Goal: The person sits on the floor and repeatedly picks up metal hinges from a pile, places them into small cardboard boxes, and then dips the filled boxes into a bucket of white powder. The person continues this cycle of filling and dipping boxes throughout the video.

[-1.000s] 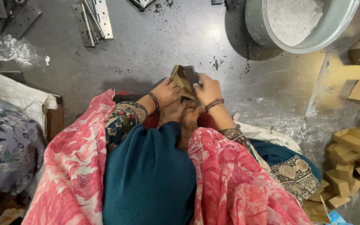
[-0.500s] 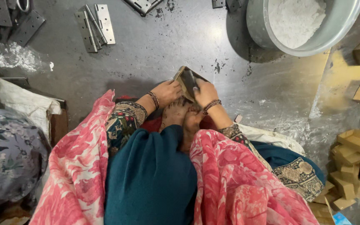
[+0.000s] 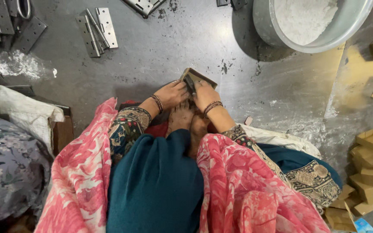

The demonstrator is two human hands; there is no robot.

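left hand: fingers curled shut on the near-left edge of the small cardboard box, bangles at the wrist
right hand: closed over the near-right edge of the same box, thumb side pressing a dark flat piece at the box mouth; can't tell what that piece is
box position: directly ahead of both grips, held just above the toes of the bare feet, open face turned up and toward the person
long axis: runs from near-left to far-right, tilted; far corner points away toward the metal basin
nearer hand: both on it, about equal; right sits slightly further along the axis
surface: grey metal floor sheet, scuffed, white powder smears; box looks lifted off it, contact not clear
far-left of grip: pair of steel hinges lying flat, well apart
far-right of grip: basin holds white powder
right of grip: heap of folded cardboard boxes, well apart
room: free floor ahead of the box between hinges and basin; lap cloth close behind both wrists
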